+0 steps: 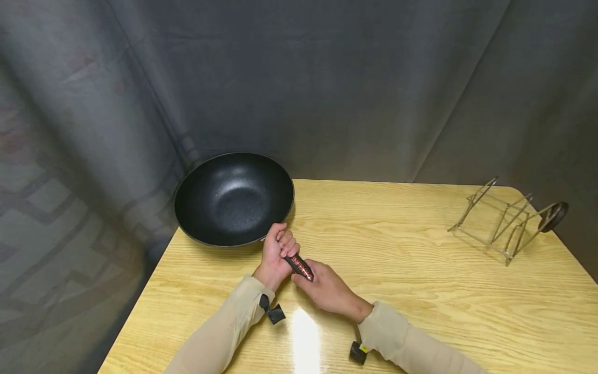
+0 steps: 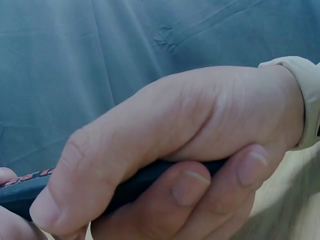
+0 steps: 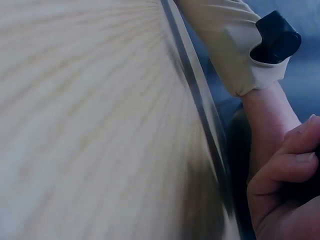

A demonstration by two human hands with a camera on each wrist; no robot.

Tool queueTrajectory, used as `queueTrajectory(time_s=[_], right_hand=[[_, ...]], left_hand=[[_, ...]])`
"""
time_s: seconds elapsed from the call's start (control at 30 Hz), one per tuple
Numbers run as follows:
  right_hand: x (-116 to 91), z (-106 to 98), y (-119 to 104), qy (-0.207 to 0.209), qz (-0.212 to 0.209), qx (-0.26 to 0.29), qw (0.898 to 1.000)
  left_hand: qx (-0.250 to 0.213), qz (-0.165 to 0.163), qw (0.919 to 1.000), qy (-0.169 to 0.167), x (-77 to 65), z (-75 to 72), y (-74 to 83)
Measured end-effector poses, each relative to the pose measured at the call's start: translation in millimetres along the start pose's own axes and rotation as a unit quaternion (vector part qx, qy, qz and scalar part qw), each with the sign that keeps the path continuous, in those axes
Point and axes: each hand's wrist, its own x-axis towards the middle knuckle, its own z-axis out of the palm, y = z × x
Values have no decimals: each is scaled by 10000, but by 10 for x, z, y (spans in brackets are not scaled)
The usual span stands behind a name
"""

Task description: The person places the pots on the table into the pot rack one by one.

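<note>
Wok, one, black, deep and round, glossy within, thin-rimmed; placed beyond the left hand and to its left, bowl facing up, overlapping the worktop's far left corner in the head view; whether its underside touches the worktop cannot be told. Handle, black with a red pattern on its outer part, running from the rim through the left hand to the right hand. Left hand: closed round the handle near the bowl, fingers curled, thumb wrapped. Right hand: nearer the person and to the right of the left hand, thumb and fingers closed about the handle's end. Wire rack, one, metal, well apart to the right of the right hand and farther from the person, with a round black piece at its right end. Worktop, pale wood grain, spread beneath both hands. Sleeves, two, beige, each with a small black device at the wrist. Curtain, dark grey, creased, beyond both hands.
</note>
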Motion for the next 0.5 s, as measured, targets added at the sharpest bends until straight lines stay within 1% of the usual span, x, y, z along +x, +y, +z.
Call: queueTrajectory(time_s=[0.13,0.3,0.4,0.5], right_hand=[[-21,35,0,-28,15,309,9995],[-52,46,-43,-43,52,723,9974],[-77,47,-66,-11,94,813,9966],[-111,49,-74,11,151,860,9962]], left_hand=[[75,15,10000,-56,-17,8,9],[54,57,9998,-196,-50,53,19],[120,66,9996,-247,-82,91,14],[237,36,9995,-212,-115,123,-4]])
